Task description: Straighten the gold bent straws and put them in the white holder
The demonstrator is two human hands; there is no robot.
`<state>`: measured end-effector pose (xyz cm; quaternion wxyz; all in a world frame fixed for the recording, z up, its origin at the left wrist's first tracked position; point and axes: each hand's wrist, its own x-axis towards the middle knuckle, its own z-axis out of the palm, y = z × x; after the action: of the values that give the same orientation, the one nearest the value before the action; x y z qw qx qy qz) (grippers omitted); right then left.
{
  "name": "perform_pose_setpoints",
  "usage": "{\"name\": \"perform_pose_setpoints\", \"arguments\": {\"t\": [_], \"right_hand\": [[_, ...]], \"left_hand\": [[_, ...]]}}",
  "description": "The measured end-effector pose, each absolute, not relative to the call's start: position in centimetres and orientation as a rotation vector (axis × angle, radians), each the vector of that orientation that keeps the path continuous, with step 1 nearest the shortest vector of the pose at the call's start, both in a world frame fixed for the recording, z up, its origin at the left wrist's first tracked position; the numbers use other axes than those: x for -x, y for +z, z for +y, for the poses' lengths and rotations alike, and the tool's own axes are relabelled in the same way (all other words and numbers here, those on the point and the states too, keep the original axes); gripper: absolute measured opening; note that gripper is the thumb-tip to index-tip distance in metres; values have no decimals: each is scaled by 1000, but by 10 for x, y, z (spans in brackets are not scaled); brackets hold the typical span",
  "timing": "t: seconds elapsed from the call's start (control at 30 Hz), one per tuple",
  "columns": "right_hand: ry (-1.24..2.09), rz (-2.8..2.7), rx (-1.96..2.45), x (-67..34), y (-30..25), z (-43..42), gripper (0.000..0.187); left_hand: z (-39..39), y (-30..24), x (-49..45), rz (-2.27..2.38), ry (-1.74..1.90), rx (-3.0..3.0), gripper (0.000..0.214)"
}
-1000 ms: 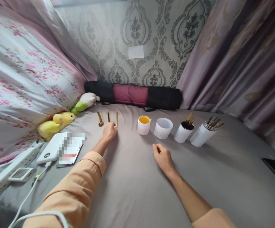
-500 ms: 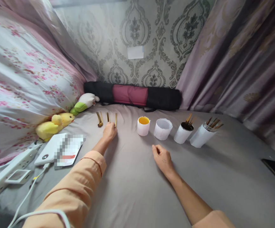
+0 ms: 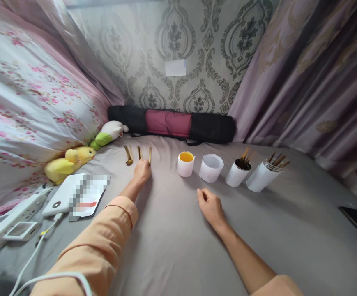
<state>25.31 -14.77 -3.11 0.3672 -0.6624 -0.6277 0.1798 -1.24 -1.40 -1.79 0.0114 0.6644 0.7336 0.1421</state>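
Note:
My left hand (image 3: 142,169) reaches down, fingers curled, over the near end of a slim gold-coloured utensil (image 3: 139,152). The hand hides the grip, so what the fingers hold cannot be made out. Just to its right lies another thin gold piece (image 3: 150,153), its lower end partly covered. On the left are gold utensils (image 3: 128,156) with a bent, spoon-like end. My right hand (image 3: 210,206) rests on the grey sheet, loosely closed with nothing visible in it. Beyond it stand a white cup with a yellow inside (image 3: 185,166) and a plain white cup (image 3: 210,172).
To the right, a white-wrapped can (image 3: 236,176) and a tilted one (image 3: 261,179) hold thin brown sticks. A rolled black-and-maroon bag (image 3: 169,123) lies by the wall. Plush toys (image 3: 69,164), a power bank (image 3: 63,197), a phone and a power strip (image 3: 14,222) sit left.

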Motion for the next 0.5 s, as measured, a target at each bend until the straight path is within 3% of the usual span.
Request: {"name": "perform_pose_setpoints", "arguments": {"t": [0.5], "right_hand": [[463, -1621, 1700, -253, -31, -148, 38]], "left_hand": [[-11, -19, 15, 2295, 440, -2065, 25]]}}
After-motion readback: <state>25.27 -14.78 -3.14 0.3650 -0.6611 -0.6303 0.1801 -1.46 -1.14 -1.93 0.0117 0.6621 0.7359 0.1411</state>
